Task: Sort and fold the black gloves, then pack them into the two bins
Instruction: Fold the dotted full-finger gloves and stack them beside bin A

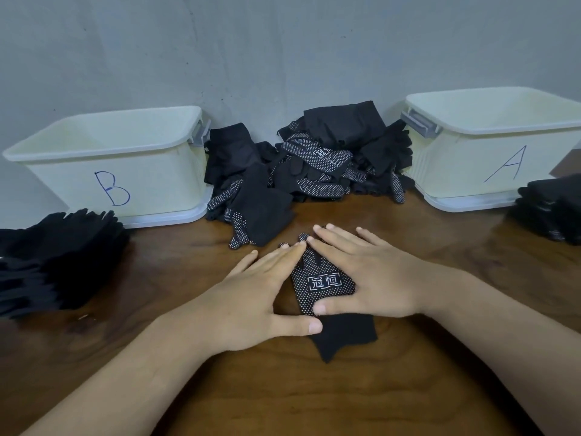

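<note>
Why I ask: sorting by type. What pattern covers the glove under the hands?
The glove is black with white dots and a white logo; head view.

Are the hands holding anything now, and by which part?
Nothing is gripped. The left hand and right hand press flat on the dotted glove, one on each side of its palm, pinning it to the table.

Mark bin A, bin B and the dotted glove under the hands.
bin A (462, 166), head view, front wall.
bin B (157, 184), head view, front wall.
dotted glove (323, 281), head view, printed logo on its palm.
</note>
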